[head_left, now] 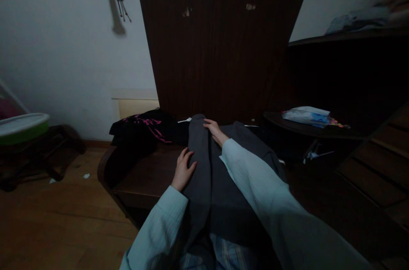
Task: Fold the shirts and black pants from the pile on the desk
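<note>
A dark grey garment lies spread over the dark wooden bench in front of me. One long, narrow part of it, a sleeve or a leg, runs lengthwise along its left side. My left hand rests at the left edge of that strip, fingers spread and touching the cloth. Farther up, my right hand reaches across the strip near its far end, with fingers stretched out over the fabric. The thumb side of the right hand is partly hidden. Plaid cloth shows below the garment's near edge.
A black cloth with pink markings lies at the bench's left end. Behind stands a tall dark wooden panel. On the right, a shelf bears a plastic packet. A green-rimmed round item sits on a stool at left.
</note>
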`<action>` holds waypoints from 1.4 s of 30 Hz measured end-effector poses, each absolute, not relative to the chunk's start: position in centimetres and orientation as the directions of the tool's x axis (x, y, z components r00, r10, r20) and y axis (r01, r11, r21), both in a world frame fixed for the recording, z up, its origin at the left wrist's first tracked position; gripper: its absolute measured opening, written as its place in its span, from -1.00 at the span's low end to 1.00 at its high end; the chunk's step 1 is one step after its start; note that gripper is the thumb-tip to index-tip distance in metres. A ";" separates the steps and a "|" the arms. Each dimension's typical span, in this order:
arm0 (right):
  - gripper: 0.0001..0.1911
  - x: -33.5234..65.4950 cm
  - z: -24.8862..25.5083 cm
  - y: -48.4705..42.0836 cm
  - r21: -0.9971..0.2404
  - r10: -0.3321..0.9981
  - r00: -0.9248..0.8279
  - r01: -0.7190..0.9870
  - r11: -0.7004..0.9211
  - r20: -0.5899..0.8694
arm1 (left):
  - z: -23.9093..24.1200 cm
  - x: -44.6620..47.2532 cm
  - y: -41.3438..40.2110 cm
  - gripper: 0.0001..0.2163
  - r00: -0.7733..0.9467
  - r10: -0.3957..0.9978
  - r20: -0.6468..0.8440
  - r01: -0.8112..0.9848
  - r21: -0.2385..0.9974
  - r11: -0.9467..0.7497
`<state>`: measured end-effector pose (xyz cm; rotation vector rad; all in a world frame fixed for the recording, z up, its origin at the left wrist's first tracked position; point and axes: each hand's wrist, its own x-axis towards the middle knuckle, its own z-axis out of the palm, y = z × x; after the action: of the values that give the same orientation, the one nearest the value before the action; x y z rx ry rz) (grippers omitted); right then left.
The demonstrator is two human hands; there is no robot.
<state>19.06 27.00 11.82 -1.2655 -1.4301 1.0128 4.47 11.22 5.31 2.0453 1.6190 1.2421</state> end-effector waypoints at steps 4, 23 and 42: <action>-0.58 18.4 10.8 27.2 -0.948 0.991 0.035 0.296 0.113 0.129 | 5.4 4.5 11.3 -0.71 0.095 0.892 0.442 0.686 0.620 -0.381; -0.68 16.4 14.2 30.2 -0.582 0.951 -0.156 0.761 0.288 0.267 | 5.7 4.9 11.0 -0.73 0.132 0.932 0.337 0.783 0.541 -0.306; -0.52 14.9 14.0 29.5 -0.470 0.950 -0.248 0.827 0.309 0.189 | 5.8 4.9 11.0 -0.72 0.121 0.938 0.324 0.780 0.553 -0.292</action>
<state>14.85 29.46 13.99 -1.5775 -2.1473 0.3823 4.91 10.96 5.78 2.1518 1.6957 0.9252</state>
